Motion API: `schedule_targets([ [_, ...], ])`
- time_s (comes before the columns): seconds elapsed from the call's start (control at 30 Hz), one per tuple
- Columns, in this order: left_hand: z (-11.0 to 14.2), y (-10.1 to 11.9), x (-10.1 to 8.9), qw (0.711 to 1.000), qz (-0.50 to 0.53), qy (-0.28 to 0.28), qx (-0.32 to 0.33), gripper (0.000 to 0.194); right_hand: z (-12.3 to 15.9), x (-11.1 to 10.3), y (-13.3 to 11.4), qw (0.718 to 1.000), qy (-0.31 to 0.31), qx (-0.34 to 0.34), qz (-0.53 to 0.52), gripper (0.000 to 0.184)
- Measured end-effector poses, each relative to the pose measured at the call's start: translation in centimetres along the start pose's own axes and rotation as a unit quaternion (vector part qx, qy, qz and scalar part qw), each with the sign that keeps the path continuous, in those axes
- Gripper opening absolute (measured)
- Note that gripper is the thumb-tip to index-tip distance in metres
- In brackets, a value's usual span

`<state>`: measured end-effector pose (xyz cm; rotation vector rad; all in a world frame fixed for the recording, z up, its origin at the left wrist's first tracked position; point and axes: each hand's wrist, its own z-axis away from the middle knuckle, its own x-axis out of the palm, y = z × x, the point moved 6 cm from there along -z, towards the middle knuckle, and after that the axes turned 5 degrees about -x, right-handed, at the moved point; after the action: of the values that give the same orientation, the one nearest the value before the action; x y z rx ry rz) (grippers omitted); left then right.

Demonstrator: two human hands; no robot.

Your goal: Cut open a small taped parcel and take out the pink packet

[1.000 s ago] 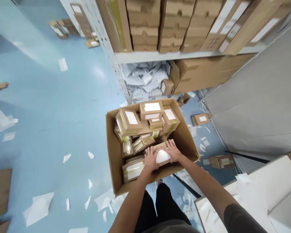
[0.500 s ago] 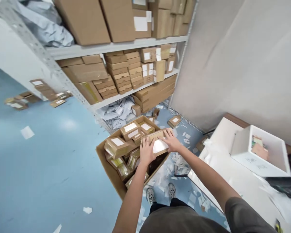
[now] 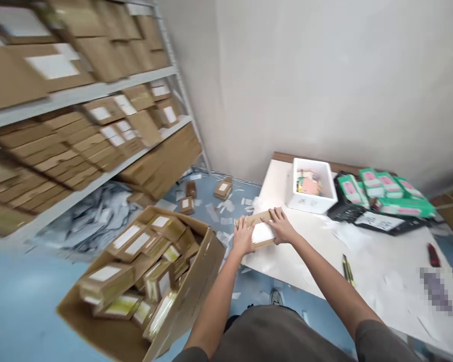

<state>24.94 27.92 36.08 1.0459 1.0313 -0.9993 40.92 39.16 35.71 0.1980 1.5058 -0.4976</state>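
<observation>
Between my two hands is a small brown cardboard box (image 3: 263,233) with a white label on its upper face. My left hand (image 3: 243,235) grips its left end, and my right hand (image 3: 281,226) grips its right end. The box is above the near left corner of a white table (image 3: 305,251); whether it touches the table I cannot tell. To the left stands a large open carton (image 3: 200,281) holding several small taped boxes with white labels.
On the table are a white foam bin (image 3: 312,201), a black crate (image 3: 377,221) with green-and-pink packs, a yellow-black cutter (image 3: 348,270) and a red-black tool (image 3: 433,255). Shelving (image 3: 109,90) stacked with cartons stands left. Paper scraps and a small box (image 3: 223,188) litter the floor.
My view has swung right, from the shelves toward the table. Both hands have carried the labelled box away from above the large carton to the table's corner.
</observation>
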Motion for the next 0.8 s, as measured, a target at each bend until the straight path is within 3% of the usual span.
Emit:
schedule_targets([
  [0.1, -3.7, 9.1, 4.6, 0.997, 0.006, -0.076, 0.032, 0.143, 6.9, 2.4, 7.7, 0.997, -0.056, 0.044, -0.034, 0.144],
  [0.2, -6.0, 15.6, 8.8, 0.988, 0.004, -0.143, 0.058, 0.139, 12.4, 5.2, 13.5, 0.982, -0.121, 0.109, -0.090, 0.145],
  [0.3, -7.8, 18.1, 11.2, 0.979, -0.016, -0.197, 0.049, 0.143, 15.8, 7.1, 16.9, 0.963, -0.141, 0.190, -0.133, 0.145],
  [0.37, -8.8, 18.3, 11.7, 0.977, -0.033, -0.209, 0.033, 0.147, 17.1, 7.6, 17.9, 0.956, -0.102, 0.238, -0.139, 0.141],
  [0.43, -9.4, 18.6, 11.7, 0.979, -0.045, -0.197, 0.012, 0.146, 18.3, 7.7, 18.0, 0.946, -0.025, 0.296, -0.134, 0.132],
  [0.53, -9.4, 19.3, 11.4, 0.988, -0.052, -0.131, -0.062, 0.136, 20.5, 8.9, 16.0, 0.904, 0.084, 0.395, -0.142, 0.115],
  [0.63, -8.8, 19.7, 11.2, 0.990, -0.029, -0.078, -0.118, 0.113, 21.6, 11.5, 12.4, 0.880, 0.107, 0.418, -0.199, 0.108],
  [0.73, -8.4, 19.0, 11.9, 0.991, 0.041, -0.113, -0.052, 0.086, 21.2, 13.5, 9.3, 0.884, 0.091, 0.380, -0.257, 0.111],
  [0.8, -7.8, 18.3, 12.6, 0.981, 0.104, -0.161, 0.033, 0.089, 20.8, 14.1, 8.4, 0.889, 0.065, 0.358, -0.277, 0.110],
])
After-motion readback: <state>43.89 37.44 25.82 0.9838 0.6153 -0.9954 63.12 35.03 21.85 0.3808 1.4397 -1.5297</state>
